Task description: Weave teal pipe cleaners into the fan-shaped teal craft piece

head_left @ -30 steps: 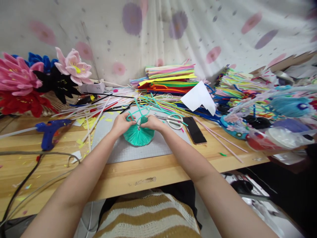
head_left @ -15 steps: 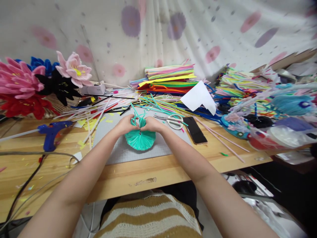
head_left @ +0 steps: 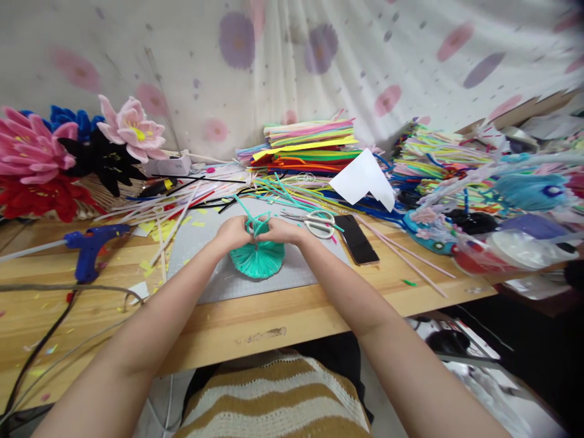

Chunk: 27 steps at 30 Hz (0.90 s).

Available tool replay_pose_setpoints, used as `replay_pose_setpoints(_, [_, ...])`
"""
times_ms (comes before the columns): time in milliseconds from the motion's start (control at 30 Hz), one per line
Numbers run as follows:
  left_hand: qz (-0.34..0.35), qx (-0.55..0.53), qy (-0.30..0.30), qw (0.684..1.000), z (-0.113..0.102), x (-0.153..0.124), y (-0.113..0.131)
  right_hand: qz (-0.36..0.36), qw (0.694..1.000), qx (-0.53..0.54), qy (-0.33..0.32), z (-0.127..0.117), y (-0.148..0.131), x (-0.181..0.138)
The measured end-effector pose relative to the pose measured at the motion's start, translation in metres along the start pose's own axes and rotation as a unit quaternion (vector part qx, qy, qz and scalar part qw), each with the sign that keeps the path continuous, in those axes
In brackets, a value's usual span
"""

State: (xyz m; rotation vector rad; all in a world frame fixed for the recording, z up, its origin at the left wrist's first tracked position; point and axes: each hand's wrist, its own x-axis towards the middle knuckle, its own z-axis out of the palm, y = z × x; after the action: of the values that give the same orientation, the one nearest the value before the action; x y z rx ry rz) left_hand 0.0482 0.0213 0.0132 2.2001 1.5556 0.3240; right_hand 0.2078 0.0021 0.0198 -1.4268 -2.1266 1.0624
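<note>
A teal fan-shaped bundle of pipe cleaners [head_left: 258, 260] rests on a grey cutting mat [head_left: 237, 277] on the wooden table [head_left: 283, 313]. My left hand [head_left: 233, 233] and my right hand [head_left: 283, 230] meet above it, both pinched closed on the gathered teal stems at the bundle's top. A few loose stem ends stick up between my fingers. Scissors [head_left: 314, 222] lie just right of my right hand, and a black phone [head_left: 357, 239] lies beyond them.
A blue glue gun [head_left: 89, 245] and its cables lie at the left. Plush flowers [head_left: 59, 155] stand at the back left. Stacks of coloured pipe cleaners [head_left: 314, 146] and a white paper [head_left: 362, 179] fill the back; more craft pieces crowd the right.
My hands have drawn together over the teal bundle, squeezing its stems into a tighter bunch. The looped ends between my fingers have closed up.
</note>
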Motion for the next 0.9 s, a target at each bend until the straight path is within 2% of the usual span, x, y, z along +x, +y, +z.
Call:
replay_pose_setpoints(133, [-0.008,0.008,0.01,1.0,0.002,0.001,-0.003,-0.009,0.996,0.025,0.08,0.008,0.004,0.002])
replay_pose_setpoints(233, [-0.005,-0.032,0.01,0.999,0.004,0.002,-0.007,-0.023,0.993,0.018,0.115,0.014,0.007,0.003])
replay_pose_setpoints(367, [0.0,-0.084,0.011,0.996,0.005,-0.002,-0.006,-0.019,0.995,0.006,0.101,0.017,0.009,0.004])
replay_pose_setpoints(467, [0.002,-0.044,0.041,0.998,0.007,-0.007,0.0,-0.015,0.995,-0.031,0.091,0.018,0.011,0.005])
replay_pose_setpoints(567, [0.005,-0.019,0.057,0.998,0.009,-0.01,0.005,-0.043,0.99,-0.036,0.129,0.022,0.013,0.006])
replay_pose_setpoints(633, [0.024,-0.047,0.047,0.997,0.01,-0.009,0.004,-0.06,0.987,-0.027,0.149,0.024,0.013,0.005])
replay_pose_setpoints(733, [0.053,-0.128,0.003,0.99,0.01,-0.005,-0.001,-0.086,0.985,-0.039,0.144,0.026,0.012,0.004])
replay_pose_setpoints(833, [0.04,-0.209,-0.039,0.976,0.009,0.001,-0.002,-0.111,0.984,-0.058,0.127,0.026,0.013,0.006])
replay_pose_setpoints(900, [0.027,-0.237,-0.035,0.97,0.009,0.003,-0.001,-0.115,0.984,-0.065,0.12,0.025,0.014,0.007])
